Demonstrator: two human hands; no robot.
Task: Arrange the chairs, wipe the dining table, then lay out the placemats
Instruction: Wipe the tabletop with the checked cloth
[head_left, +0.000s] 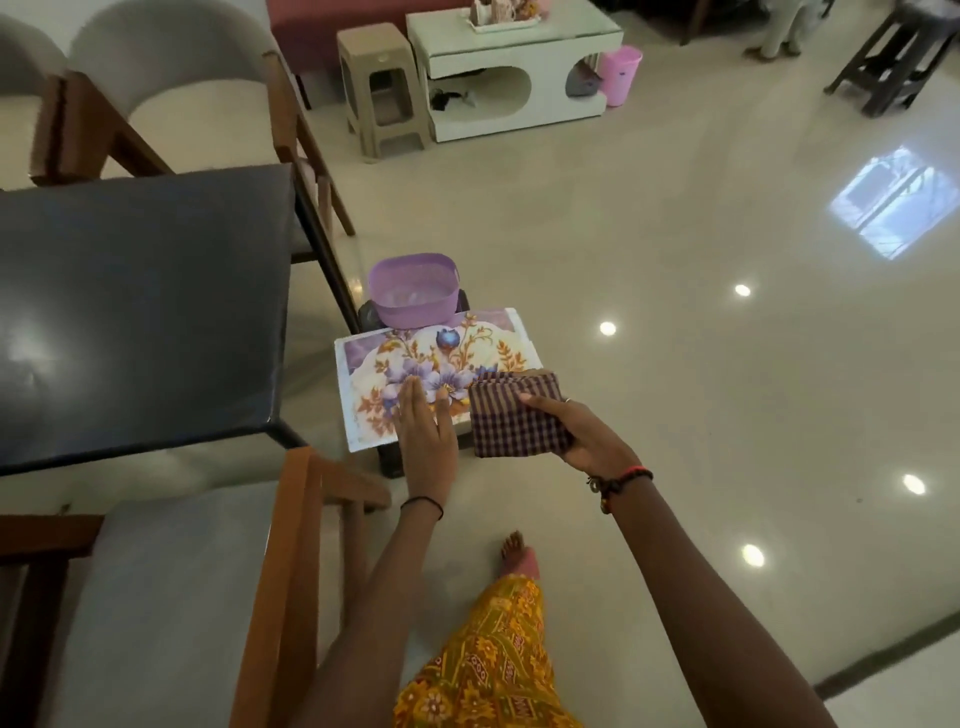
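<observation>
Yellow patterned garment (483, 660) and bare foot (519, 553), both mine, on the floor to the right of the dining table (140, 312). Grey-seated wooden chair (171, 597) at the table's near edge, its arm just beside my left forearm. Left hand (426, 431): fingers straight and together, palm down, lying flat on the floral placemat (395, 364), an unclenched grip. Right hand (582, 431): thumb on top, fingers curled beneath, clamped on a folded checked cloth (514, 415) whose far edge overlaps the placemat's right side. The placemat lies on a low dark stand (390, 460) just off the table's near right corner, not on the tabletop. Lilac basket (413, 291) just beyond the placemat, beside the table's right edge. Grey-backed chairs (171, 88) at the table's far edge. Well beyond the table, to its far right: beige plastic stool (382, 88), white low table (514, 67) just beside it, and pink bin (618, 73) on that table's other side.
</observation>
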